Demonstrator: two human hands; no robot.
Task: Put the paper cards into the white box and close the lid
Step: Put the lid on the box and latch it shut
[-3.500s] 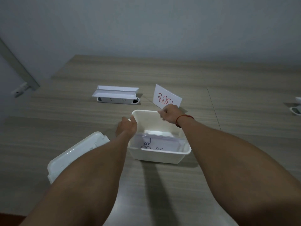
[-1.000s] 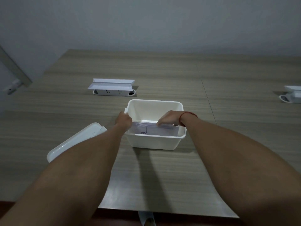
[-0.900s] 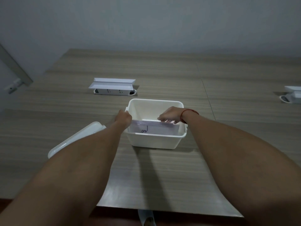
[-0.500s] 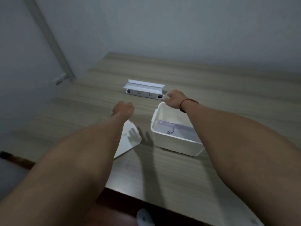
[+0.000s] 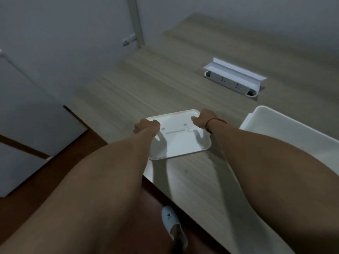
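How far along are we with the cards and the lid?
No loose cards show on the table; whether they sit in the white box cannot be seen from here. In hand: the left hand and right hand each grip the lid at its far corners. Left: carry it over to the open box and close it.

Wood-grain table (image 5: 183,85), bearing white lid (image 5: 181,142) near its edge, white box (image 5: 286,129) rightward, socket unit (image 5: 233,79) farther back.

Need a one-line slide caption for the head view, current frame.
Both hands, left hand and right hand, grip the white lid at its far corners beside the open white box.
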